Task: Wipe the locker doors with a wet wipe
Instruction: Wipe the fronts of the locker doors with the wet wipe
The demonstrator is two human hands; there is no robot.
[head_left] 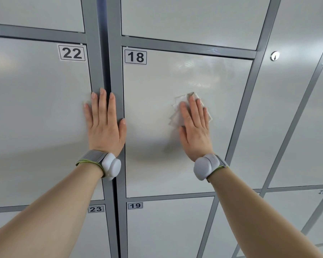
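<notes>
Locker door 18 (153, 127) is pale grey and fills the middle of the view. My right hand (194, 125) lies flat on it, fingers straight, pressing a folded white wet wipe (176, 110) against the door. Faint wet streaks show on the door above the wipe. My left hand (104, 123) rests flat with straight fingers across the right edge of locker door 22 (37, 112) and the dark grey frame post (112, 62) between the two doors. Both wrists wear white strap-on devices.
Doors 23 (95, 229) and 19 (168, 228) sit below. To the right is another column of doors with a round silver keyhole lock (274, 56). Dark grey frame bars separate all the doors.
</notes>
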